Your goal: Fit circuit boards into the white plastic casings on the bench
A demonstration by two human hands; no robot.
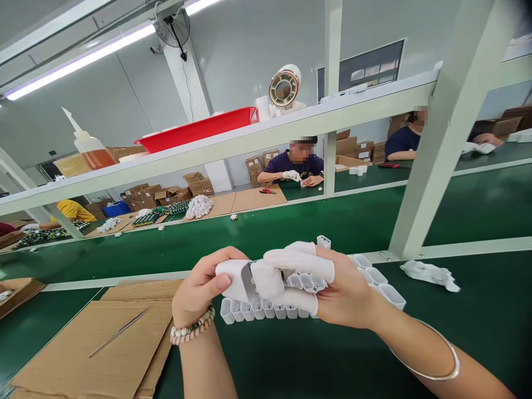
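Observation:
My left hand (195, 291) grips a white plastic casing (233, 280), thumb on its near face and fingers behind. The casing's open end faces right. My right hand (347, 288), with white finger covers on several fingers, pinches a rounded white part (268, 281) against that open end. A sliver of green, like a circuit board edge, shows between the two pieces; how far one sits inside the other I cannot tell. Beneath and behind my hands, open white casings (246, 311) stand in rows on the green table, partly hidden by my right hand.
Cardboard sheets (95, 343) with metal tweezers (118, 332) lie at left. A crumpled white glove or cloth (430, 275) rests near a post (432, 144) at right. A shelf (233, 141) crosses above. Beyond the green belt (199, 235), a co-worker (293, 163) handles a small part.

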